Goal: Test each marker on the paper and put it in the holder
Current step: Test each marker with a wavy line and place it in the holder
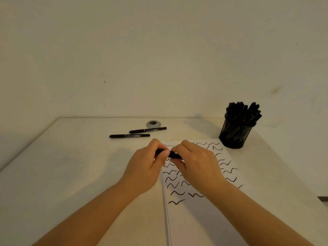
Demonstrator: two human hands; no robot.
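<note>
Both hands, left [145,167] and right [197,166], pinch one black marker [173,154] above scribbled paper [200,215]; spare markers' [129,136] labels are unreadable.

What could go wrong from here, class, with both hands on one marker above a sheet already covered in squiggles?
1. Both the left hand and right hand grip the marker over the paper; an uncapped tip could ink fingers.
2. The holder looks packed with markers; forcing another in might tip it.
3. Two loose markers lie on the table and might roll or get missed.
</note>
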